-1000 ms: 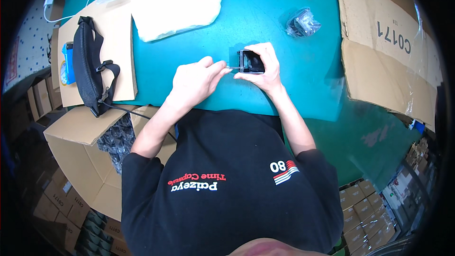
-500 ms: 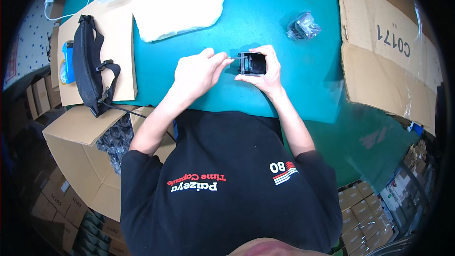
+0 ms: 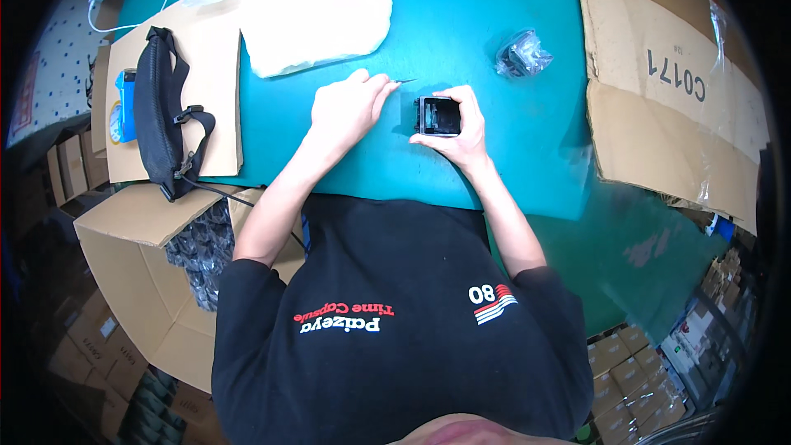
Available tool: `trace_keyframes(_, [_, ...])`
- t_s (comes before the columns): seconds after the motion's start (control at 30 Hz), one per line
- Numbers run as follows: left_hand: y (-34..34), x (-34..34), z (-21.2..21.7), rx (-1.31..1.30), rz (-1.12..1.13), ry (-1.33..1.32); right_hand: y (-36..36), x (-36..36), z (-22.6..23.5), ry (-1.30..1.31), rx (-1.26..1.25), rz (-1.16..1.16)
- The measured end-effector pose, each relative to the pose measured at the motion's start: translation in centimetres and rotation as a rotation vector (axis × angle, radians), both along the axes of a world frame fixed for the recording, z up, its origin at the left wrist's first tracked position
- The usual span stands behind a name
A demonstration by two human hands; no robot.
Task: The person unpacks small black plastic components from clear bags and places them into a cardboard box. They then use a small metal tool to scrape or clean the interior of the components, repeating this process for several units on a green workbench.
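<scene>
Over the green table, my right hand (image 3: pixel 467 137) grips a small black square case (image 3: pixel 446 116) by its right side, thumb below and fingers above. A dark hollow with a glossy inside shows in it, and small parts stand along its left edge. To its left, my left hand (image 3: pixel 349 112) is closed in a pinch on a thin pointed metal tool (image 3: pixel 407 81). The tool's tip points right, above and apart from the case. Its exact kind is too small to make out. A dark item in clear plastic wrap (image 3: pixel 524 55) lies farther right.
A white padded bag (image 3: pixel 317 12) lies at the back. On cardboard at left are a black waist bag (image 3: pixel 159 111) and a blue packet (image 3: pixel 125 105). A large carton (image 3: pixel 651 91) borders the right. An opened box (image 3: pixel 136 272) with several wrapped dark items stands lower left.
The thin tool has drawn back from the left edge of the case, moving up and slightly left with my left hand. My right hand still holds the case in nearly the same place.
</scene>
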State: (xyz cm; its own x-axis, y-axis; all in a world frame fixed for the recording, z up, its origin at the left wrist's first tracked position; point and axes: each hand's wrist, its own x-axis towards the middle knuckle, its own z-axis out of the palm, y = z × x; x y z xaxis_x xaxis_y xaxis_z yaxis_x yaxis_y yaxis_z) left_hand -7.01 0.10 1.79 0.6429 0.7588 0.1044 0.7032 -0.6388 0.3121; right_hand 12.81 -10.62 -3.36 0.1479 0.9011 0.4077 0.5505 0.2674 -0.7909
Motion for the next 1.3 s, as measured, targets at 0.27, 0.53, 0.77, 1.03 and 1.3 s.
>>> trace_keyframes(0.27, [-1.7, -1.3, 1.5, -0.232, 0.106, -0.328, 0.2, 0.0, 1.2, -0.118, 0.019, 0.022])
trace_keyframes(0.53, [-2.6, -1.4, 2.7, -0.488, 0.044, -0.559, -0.1, -0.5, 1.7, 0.497, -0.051, 0.086])
trace_keyframes(0.77, [-3.6, -1.1, 7.4, -0.615, -0.076, -0.620, -1.6, -1.9, 7.1, 0.999, -0.106, 0.159])
trace_keyframes(1.03, [-4.1, -0.9, 9.0, -0.549, -0.178, -0.705, -2.0, -1.9, 8.6, 1.065, -0.095, 0.211])
trace_keyframes(1.3, [-4.2, -1.0, 9.9, -0.534, -0.172, -0.656, -1.9, -2.0, 9.2, 1.070, -0.091, 0.216])
